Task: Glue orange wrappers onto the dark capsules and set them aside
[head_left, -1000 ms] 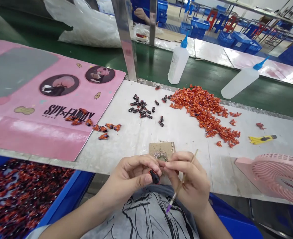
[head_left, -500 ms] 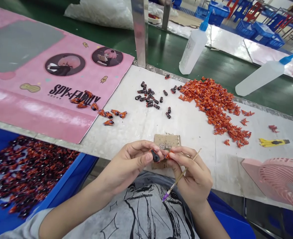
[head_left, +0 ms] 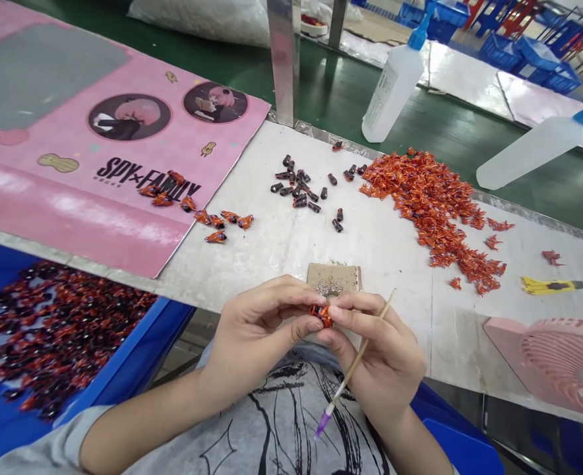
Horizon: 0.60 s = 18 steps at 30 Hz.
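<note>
My left hand and my right hand meet at the table's near edge, fingertips pinched together on one small orange-and-black piece. A thin wooden stick with a purple tip is tucked in my right hand and slants down toward my shirt. Just beyond my fingers lies a small brown card with a glittery smear. Further back are several loose black pieces and a heap of orange pieces.
A row of several joined orange-black pieces lies beside a pink printed sheet. A blue bin of finished pieces sits lower left. Two squeeze bottles, a yellow utility knife and a pink fan are to the right.
My hands have closed together: the black piece in my left fingers and the orange piece in my right are now pressed into one. The view tilted slightly down.
</note>
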Each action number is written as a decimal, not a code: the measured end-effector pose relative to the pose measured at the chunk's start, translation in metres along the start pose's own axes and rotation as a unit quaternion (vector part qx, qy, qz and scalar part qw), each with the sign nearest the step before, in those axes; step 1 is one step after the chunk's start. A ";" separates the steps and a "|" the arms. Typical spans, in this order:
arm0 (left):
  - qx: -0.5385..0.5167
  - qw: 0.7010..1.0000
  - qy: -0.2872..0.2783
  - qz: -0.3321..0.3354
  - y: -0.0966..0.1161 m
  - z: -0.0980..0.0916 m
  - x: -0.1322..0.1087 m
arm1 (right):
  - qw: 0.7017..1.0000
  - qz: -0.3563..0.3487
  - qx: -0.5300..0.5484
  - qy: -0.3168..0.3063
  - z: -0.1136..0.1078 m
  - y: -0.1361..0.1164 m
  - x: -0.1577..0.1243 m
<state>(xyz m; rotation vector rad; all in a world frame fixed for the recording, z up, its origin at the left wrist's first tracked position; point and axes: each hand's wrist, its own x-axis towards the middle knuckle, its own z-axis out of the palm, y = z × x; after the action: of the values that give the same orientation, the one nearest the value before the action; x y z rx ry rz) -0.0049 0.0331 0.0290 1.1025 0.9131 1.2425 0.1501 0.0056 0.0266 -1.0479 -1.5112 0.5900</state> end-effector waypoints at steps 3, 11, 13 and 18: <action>-0.008 1.000 0.013 -0.008 0.000 -0.001 0.001 | 0.998 -0.034 -0.051 -0.002 -0.001 0.001 0.000; 0.008 1.000 0.011 0.022 0.001 0.002 -0.001 | 0.989 -0.068 -0.129 -0.010 0.002 0.003 -0.007; 0.017 0.999 0.015 0.034 0.001 0.001 -0.001 | 0.987 -0.072 -0.141 -0.009 0.003 0.003 -0.007; 0.046 0.998 0.014 0.049 0.001 -0.001 -0.002 | 0.983 -0.086 -0.160 -0.017 0.005 0.001 -0.005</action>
<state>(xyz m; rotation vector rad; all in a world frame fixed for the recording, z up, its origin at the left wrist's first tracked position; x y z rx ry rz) -0.0066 0.0308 0.0301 1.2180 0.9552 1.3081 0.1458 0.0028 0.0220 -1.1376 -1.7442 0.2476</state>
